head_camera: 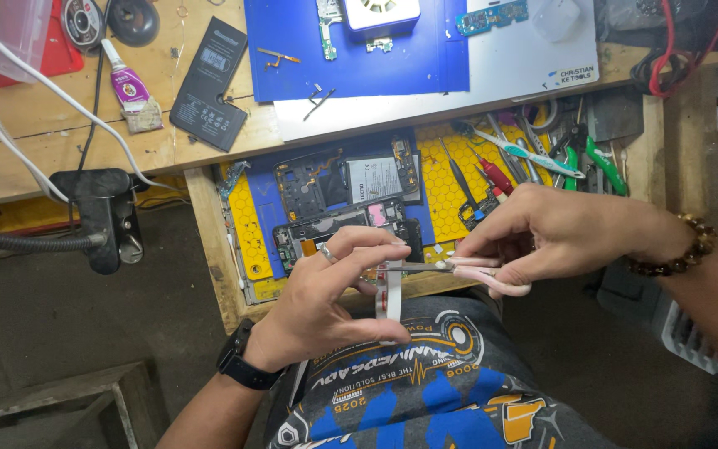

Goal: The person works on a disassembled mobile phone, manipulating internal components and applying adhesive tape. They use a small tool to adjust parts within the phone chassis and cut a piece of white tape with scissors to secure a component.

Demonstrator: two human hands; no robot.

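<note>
Left hand (326, 303) pinches a white strip (390, 299) upright over the lap; right hand (542, 233) grips pink-handled scissors (459, 268), blades closing on it. Keeping the strip taut should give a straight cut.

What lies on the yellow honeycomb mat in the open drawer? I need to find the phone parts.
On the yellow honeycomb mat lie opened black phone frames and screwdrivers; both hands cover its front edge.

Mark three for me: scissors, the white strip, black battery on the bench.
scissors (492, 278): head view, on the pink handle loop in the right hand.
white strip (393, 301): head view, mid-strip, below the left-hand fingers.
black battery (209, 83): head view, centre of its flat face.
</note>
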